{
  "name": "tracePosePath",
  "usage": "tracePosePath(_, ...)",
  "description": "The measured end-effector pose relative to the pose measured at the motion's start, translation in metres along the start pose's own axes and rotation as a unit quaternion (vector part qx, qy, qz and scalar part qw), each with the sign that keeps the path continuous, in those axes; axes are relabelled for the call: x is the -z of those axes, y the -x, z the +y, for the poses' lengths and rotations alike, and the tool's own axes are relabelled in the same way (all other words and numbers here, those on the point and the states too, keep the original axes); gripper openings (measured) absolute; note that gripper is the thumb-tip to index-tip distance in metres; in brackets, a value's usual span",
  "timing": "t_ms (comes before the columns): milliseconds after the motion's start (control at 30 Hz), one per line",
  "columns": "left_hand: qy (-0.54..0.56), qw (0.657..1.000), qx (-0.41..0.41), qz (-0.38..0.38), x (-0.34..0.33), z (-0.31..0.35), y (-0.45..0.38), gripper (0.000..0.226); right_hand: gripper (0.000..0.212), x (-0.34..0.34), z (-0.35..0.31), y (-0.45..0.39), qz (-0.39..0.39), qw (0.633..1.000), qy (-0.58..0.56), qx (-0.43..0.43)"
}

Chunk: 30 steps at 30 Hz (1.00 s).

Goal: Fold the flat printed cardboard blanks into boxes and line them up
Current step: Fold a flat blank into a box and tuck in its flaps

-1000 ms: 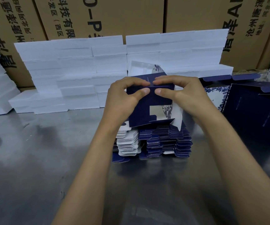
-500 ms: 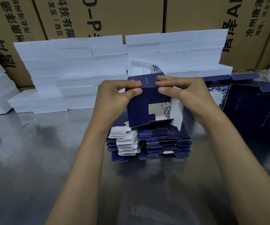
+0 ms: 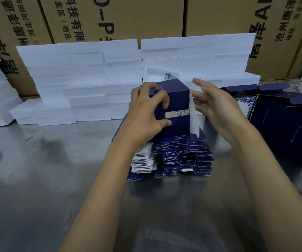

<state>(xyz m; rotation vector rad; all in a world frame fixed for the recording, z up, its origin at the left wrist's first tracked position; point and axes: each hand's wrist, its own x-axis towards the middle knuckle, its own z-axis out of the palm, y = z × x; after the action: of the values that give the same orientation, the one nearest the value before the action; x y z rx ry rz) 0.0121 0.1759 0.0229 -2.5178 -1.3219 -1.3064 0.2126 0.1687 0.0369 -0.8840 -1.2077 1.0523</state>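
At frame centre, the left hand (image 3: 146, 113) gripped a half-folded navy box (image 3: 173, 99) above the stack of flat blanks (image 3: 181, 155) on the steel surface (image 3: 46, 179). The right hand (image 3: 217, 104) was released, its straight fingers beside the box's white flap (image 3: 194, 117).

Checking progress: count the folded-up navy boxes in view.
2: one box gripped by the left hand above the blank stack, one finished box standing at right on the table. More may be out of frame.
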Motion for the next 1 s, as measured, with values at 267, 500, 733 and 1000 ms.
tracePosePath(267, 0.045, 0.997, -0.02, 0.057, -0.009, -0.007, 0.0, 0.051, 0.077, 0.008, 0.016, 0.008, -0.206, 0.966, 0.152, -0.028)
tracePosePath(500, 0.099, 0.991, 0.084, 0.008, -0.005, -0.015, 0.001, 0.094, 0.066, -0.005, 0.035, 0.0, -0.049, 0.985, 0.166, -0.012)
tracePosePath(733, 0.159, 0.981, 0.102, -0.032, 0.001, -0.02, 0.004, 0.101, 0.039, -0.024, 0.052, -0.005, 0.046, 0.968, 0.238, 0.069)
tracePosePath(1000, 0.167, 0.976, 0.138, -0.035, -0.001, -0.025, 0.002, 0.104, 0.03, -0.025, 0.057, -0.008, 0.078, 0.953, 0.275, 0.101)
